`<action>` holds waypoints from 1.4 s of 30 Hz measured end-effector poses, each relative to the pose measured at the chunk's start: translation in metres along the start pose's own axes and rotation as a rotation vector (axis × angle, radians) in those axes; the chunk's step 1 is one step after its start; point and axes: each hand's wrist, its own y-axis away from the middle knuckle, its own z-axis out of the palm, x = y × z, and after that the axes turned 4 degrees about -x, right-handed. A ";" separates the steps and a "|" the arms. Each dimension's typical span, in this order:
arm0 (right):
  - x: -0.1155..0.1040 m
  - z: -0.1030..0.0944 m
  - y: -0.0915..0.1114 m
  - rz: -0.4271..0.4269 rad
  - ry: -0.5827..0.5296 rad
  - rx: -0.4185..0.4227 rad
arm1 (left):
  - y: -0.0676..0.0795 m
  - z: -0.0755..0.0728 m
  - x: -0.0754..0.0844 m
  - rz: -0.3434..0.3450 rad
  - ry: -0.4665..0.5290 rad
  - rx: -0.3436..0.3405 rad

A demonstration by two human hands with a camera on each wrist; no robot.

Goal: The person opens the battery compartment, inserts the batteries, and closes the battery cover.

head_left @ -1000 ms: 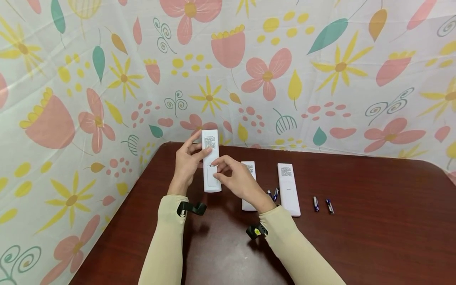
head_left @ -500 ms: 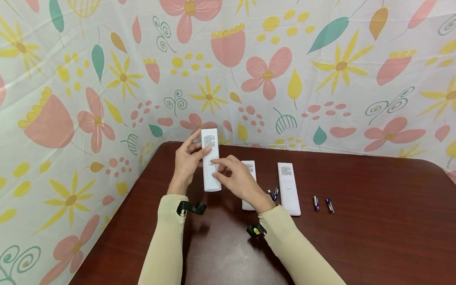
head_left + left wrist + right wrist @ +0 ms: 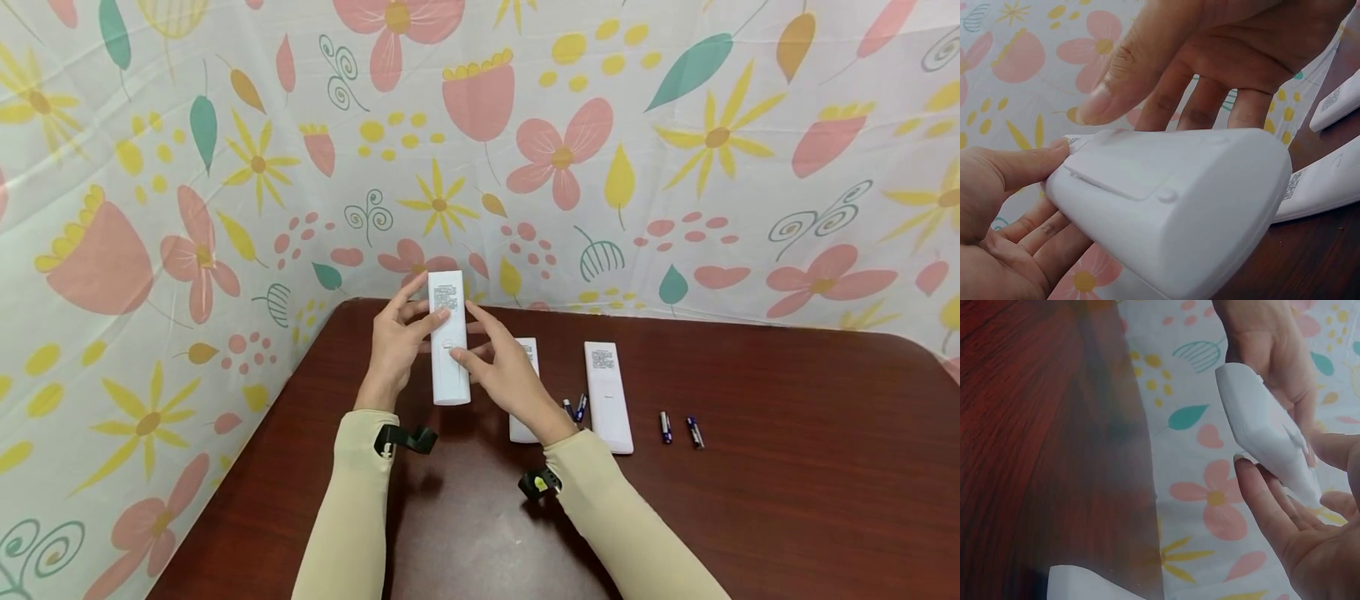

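Note:
A white remote control [image 3: 444, 371] is held up above the table, its labelled back and battery cover [image 3: 1125, 165] facing the person. My left hand [image 3: 393, 346] grips its left side, with the thumb across the back and the fingers behind. My right hand [image 3: 512, 375] is around the right side: its thumb is at the cover's upper end, its index finger by the right edge, the other fingers partly hidden behind. In the left wrist view, one long edge of the cover looks slightly raised.
Two more white remote controls lie face down on the dark wooden table [image 3: 787, 492]: one [image 3: 522, 433] partly behind my right hand, another [image 3: 609, 400] farther right. A pair of batteries [image 3: 581, 408] sits between them, and two more batteries [image 3: 665, 427] lie to the right. Patterned cloth hangs behind.
My right index finger has left the cover and moved to the right edge, other fingers going behind the remote control. The right thumb has moved up slightly. The cover's outline looks fainter than a second ago.

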 end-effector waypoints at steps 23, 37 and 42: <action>0.002 0.000 0.000 -0.040 0.144 0.053 | 0.001 0.003 -0.001 -0.005 0.026 -0.033; 0.001 0.001 0.002 0.020 0.058 -0.028 | 0.002 0.003 -0.001 -0.018 -0.009 -0.047; 0.002 0.001 0.003 0.016 0.055 -0.031 | 0.001 0.002 -0.002 -0.017 -0.036 -0.050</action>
